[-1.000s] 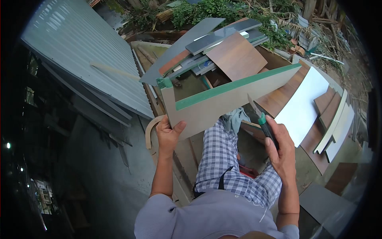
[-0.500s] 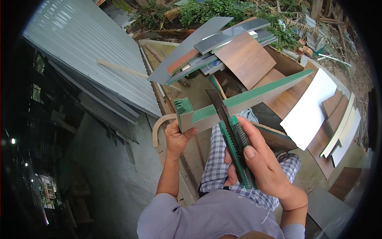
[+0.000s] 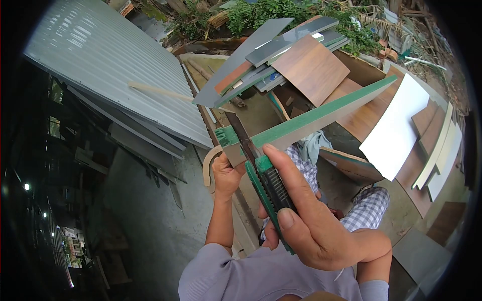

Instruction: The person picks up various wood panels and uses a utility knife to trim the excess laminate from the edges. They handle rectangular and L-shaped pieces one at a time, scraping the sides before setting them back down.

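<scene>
My left hand (image 3: 227, 173) grips the near end of a long board (image 3: 321, 116) with a green edge and pale side. Near that end the green edge looks rough and notched. In my right hand (image 3: 314, 226) is a green and black utility knife (image 3: 268, 188), its dark blade extended. The blade slants up and to the left across the board near the notched end; whether it touches the board I cannot tell. The board runs away up and to the right.
A pile of grey and brown boards (image 3: 311, 67) lies ahead. To the right are a white panel (image 3: 396, 128) and curved pale strips (image 3: 433, 155). Corrugated sheeting (image 3: 115, 65) stands at the left. A cloth (image 3: 314, 145) hangs beyond my right hand.
My right hand and the knife have moved left, bringing the blade closer to the notched end and my left hand. The view has shifted slightly.
</scene>
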Available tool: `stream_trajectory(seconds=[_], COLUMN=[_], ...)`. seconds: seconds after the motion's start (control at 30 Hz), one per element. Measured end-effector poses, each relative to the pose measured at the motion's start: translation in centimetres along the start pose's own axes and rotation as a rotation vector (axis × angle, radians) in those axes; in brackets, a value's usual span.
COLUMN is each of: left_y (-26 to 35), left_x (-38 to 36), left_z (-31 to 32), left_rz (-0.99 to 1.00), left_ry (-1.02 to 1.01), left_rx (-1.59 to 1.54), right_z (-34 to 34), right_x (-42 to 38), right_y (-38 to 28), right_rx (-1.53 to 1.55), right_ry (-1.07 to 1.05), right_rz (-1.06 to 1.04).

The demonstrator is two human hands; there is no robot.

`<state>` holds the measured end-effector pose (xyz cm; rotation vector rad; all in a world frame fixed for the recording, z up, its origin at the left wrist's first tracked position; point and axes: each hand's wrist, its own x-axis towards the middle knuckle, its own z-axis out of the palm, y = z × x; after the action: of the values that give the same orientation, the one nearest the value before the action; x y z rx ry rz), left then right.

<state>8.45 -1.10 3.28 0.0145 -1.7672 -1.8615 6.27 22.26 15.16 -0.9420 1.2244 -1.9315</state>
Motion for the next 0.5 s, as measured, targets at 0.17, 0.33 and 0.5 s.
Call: stream_trajectory(seconds=[0.17, 0.33, 0.5], left_y=[0.0, -0.1, 0.5], left_x=[0.1, 0.3, 0.3], left_z=[-1.3, -1.4, -0.5], left_rz=[-0.164, -0.017, 0.109], left_ry=[-0.064, -0.109, -0.141], left_rx=[-0.085, 0.063, 0.137], right_z=[0.1, 0.2, -0.1], right_x=[-0.3, -0.5, -0.9], right_y=[1.1, 2.4, 3.4], right_rx=[-0.121, -0.240, -0.466], right_ry=[0.003, -0.002, 0.037], right_rz=[0.005, 0.015, -0.033])
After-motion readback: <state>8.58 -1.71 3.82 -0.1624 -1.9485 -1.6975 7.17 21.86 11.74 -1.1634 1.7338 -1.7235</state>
